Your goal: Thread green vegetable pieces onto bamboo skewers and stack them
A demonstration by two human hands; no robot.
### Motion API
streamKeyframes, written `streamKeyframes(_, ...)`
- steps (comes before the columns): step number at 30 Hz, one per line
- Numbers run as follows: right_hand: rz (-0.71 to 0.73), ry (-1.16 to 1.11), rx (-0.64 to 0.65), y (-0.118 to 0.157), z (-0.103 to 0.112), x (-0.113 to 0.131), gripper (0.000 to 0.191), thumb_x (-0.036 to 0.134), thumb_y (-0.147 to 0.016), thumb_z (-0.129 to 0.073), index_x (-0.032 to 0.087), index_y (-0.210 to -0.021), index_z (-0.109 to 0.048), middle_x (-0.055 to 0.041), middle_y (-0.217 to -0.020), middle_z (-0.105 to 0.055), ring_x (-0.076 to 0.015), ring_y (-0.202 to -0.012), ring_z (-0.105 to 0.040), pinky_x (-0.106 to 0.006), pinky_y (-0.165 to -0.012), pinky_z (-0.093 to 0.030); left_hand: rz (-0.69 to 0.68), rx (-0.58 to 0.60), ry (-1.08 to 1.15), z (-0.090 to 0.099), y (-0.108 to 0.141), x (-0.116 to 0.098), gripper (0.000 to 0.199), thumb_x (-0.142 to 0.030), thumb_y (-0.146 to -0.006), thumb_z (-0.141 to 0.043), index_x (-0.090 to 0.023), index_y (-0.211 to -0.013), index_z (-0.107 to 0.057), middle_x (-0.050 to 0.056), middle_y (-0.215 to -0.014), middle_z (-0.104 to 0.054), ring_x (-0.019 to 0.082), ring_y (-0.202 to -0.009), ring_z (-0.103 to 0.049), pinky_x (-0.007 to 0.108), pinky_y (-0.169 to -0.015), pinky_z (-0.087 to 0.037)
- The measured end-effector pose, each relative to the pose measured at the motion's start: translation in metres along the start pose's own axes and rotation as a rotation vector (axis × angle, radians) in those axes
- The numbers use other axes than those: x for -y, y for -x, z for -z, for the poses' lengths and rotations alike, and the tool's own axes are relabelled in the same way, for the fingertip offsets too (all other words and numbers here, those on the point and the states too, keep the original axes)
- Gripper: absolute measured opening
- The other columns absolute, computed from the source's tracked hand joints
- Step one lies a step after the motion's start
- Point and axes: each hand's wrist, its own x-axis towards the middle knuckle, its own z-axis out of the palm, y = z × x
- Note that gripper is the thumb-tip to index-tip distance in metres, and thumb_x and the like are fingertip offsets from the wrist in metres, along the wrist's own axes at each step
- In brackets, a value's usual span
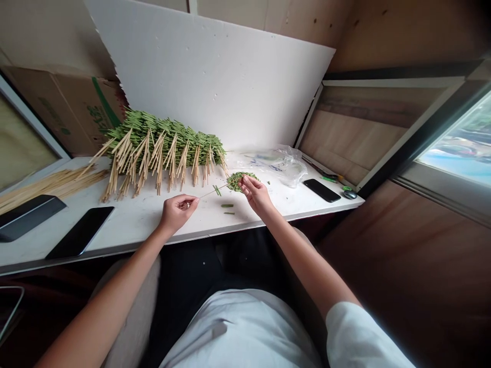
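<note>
A thin wooden stick [210,193] runs between my two hands above the white table. My left hand [179,210] pinches its left end. At its right end my right hand [256,193] has its fingers closed, close to a small heap of cut green pieces [233,181]. Several loose green pieces [227,205] lie on the table between the hands. To the left, a large stack of skewered green pieces [164,135] rests with its bare stick ends [157,156] pointing toward me.
Loose sticks [69,180], a dark case [32,217] and a black tablet [80,232] lie at the left. A clear plastic bag [289,166], a phone [321,190] and a small mouse-like object [350,194] are at the right. A white board [218,76] stands behind.
</note>
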Motion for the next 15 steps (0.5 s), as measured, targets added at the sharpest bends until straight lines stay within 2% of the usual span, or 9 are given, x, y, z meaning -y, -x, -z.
streamKeyframes(4, -0.016, 0.023, 0.024, 0.0025, -0.0029, 0.0009, 0.048, 0.055, -0.064, -0.099, 0.024, -0.096, -0.081, -0.0057, -0.099, -0.082, -0.0245, -0.099, -0.078, -0.036, -0.088, -0.063, -0.008, -0.003, 0.003, -0.0007, -0.0001, -0.0009, 0.022, -0.037, -0.088, -0.078, -0.015, -0.086, -0.082, 0.008, -0.08, -0.078, 0.018, -0.066, -0.07, 0.027, -0.059, -0.053)
streamKeyframes(9, 0.005, 0.075, 0.049, 0.004, -0.0031, 0.0007, 0.044, 0.055, -0.069, -0.096, 0.024, -0.096, -0.081, -0.0076, -0.106, -0.083, -0.0271, -0.108, -0.078, -0.038, -0.093, -0.062, -0.013, -0.013, 0.012, -0.0014, 0.0003, 0.0017, 0.021, -0.036, -0.088, -0.078, -0.015, -0.086, -0.083, 0.008, -0.079, -0.078, 0.016, -0.063, -0.067, 0.026, -0.057, -0.05)
streamKeyframes(15, 0.053, 0.094, 0.037, 0.0029, -0.0011, 0.0003, 0.035, 0.05, -0.073, -0.093, 0.023, -0.094, -0.083, -0.0062, -0.1, -0.084, -0.0272, -0.106, -0.079, -0.039, -0.096, -0.061, -0.075, -0.017, -0.008, -0.0014, 0.0006, 0.0041, 0.019, -0.034, -0.089, -0.078, -0.015, -0.086, -0.083, 0.006, -0.076, -0.076, 0.013, -0.059, -0.059, 0.025, -0.054, -0.044)
